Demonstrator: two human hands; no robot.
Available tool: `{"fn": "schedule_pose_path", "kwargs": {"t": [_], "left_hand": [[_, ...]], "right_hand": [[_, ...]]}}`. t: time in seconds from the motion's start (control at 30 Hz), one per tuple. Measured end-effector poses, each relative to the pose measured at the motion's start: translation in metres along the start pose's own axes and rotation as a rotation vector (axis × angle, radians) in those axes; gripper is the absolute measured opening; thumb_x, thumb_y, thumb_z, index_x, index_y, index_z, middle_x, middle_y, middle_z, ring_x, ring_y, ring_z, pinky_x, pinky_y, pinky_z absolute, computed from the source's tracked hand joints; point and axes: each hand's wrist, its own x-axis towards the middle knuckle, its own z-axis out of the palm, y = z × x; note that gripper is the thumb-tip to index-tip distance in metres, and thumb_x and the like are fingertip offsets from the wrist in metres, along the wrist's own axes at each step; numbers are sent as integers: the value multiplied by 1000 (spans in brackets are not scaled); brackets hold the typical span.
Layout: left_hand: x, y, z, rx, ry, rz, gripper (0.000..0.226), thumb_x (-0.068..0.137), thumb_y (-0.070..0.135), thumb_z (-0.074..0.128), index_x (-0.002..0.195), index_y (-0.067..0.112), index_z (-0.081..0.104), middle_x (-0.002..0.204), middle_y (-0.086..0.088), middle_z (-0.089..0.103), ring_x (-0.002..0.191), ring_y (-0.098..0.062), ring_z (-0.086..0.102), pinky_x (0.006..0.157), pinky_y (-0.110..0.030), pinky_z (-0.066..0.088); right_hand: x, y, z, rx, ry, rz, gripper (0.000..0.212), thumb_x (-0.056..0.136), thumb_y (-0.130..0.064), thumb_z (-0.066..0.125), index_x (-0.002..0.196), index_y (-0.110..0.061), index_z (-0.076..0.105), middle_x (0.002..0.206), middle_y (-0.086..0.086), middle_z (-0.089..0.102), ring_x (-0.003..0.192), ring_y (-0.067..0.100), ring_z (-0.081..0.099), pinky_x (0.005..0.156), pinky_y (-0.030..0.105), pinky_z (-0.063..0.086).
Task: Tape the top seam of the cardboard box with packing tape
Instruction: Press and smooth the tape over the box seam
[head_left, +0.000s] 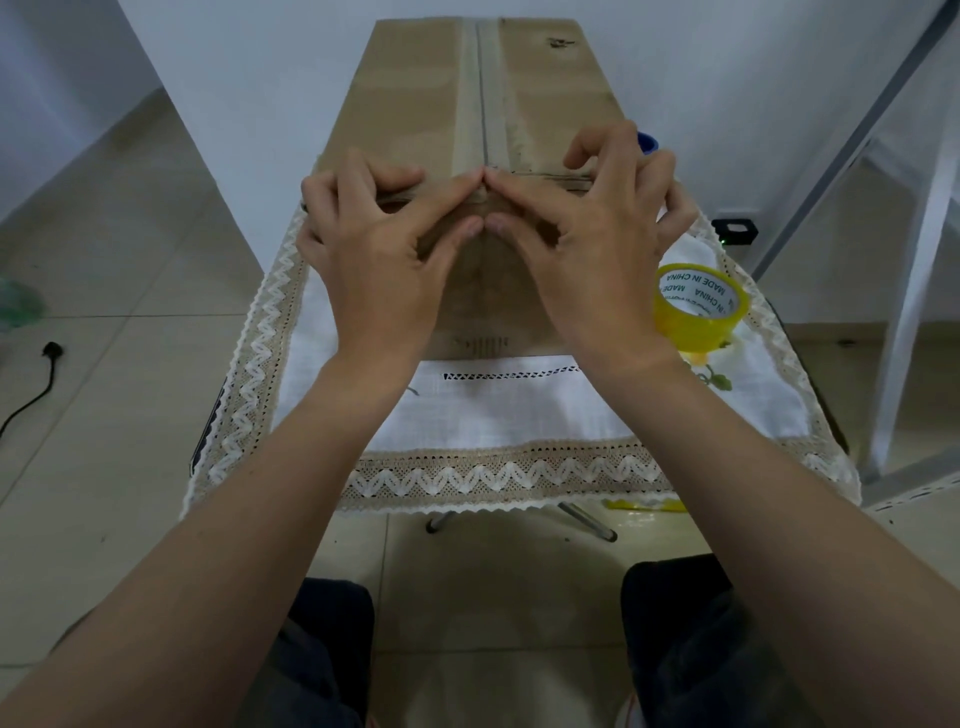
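A tape roll (698, 306) sits right of the right hand (587, 249). It and the left hand (374, 249) press straight fingertips onto the box's (561, 93) taped seam (480, 104).

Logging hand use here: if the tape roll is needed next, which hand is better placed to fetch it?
Probably the right hand: the yellow tape roll stands on the cloth just beside it, while the left hand is across the box.

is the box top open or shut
Shut: the cardboard box flaps meet flat along the centre seam, with a tape strip over it.
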Motion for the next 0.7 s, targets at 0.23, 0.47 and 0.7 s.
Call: {"fn": "schedule_pose_path", "kwargs": {"t": [0.23,0.47,0.7], "left_hand": [[0,-11,-9,186,-88,113,57,78,66,71,132,50,62,126,-5,60,118,-36,54,92,-56,46],[-2,-10,-15,341,-188,129,91,61,65,84,143,44,50,138,-7,52,127,-36,50,91,-57,48],[-5,-9,-12,379,-218,153,106,53,58,92,146,41,44,145,-11,48,132,-39,46,95,-59,46]], "right_hand": [[-4,9,-5,-174,-129,-65,64,76,-72,70,136,-53,56,135,9,50,122,34,47,103,45,23],[-7,9,-7,-252,-183,-88,93,60,-67,84,142,-49,46,139,10,46,126,33,37,105,45,20],[-12,13,-5,-251,-210,-101,107,57,-60,91,149,-44,39,145,11,43,127,28,28,106,48,27]]}}
